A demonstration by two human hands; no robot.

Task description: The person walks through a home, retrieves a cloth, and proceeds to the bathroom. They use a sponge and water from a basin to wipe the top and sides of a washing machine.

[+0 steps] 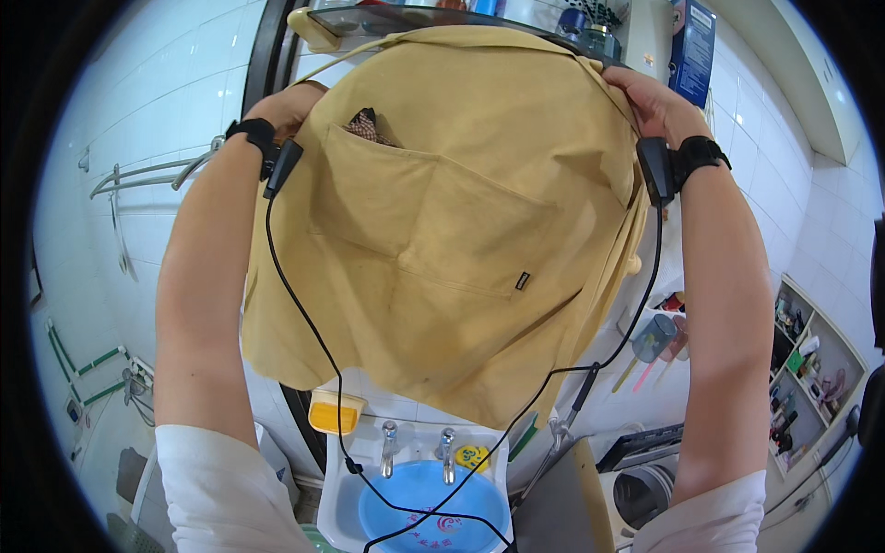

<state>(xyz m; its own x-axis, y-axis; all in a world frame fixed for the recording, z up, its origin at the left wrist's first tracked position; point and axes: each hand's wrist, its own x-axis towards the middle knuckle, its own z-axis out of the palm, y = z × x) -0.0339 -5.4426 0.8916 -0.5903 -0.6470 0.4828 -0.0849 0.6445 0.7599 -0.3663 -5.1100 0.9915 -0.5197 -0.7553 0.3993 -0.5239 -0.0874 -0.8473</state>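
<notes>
A yellow cloth apron (470, 207) is spread out upright in front of me, above the sink. Its front has a wide pocket (442, 214), and a checked cloth (366, 126) pokes out at the pocket's left end. My left hand (294, 107) grips the apron's upper left edge, its fingertips hidden behind the fabric. At the upper right, my right hand (650, 100) holds the edge near a strap (612, 93). A black device is strapped to each wrist, and their cables cross in front of the apron.
Below is a white sink (339, 498) with two taps and a blue basin (380, 494) in it. A glass shelf (387, 24) with bottles runs behind the apron's top. Cups (653, 339) hang at right. A towel rack (148, 169) juts from the left wall.
</notes>
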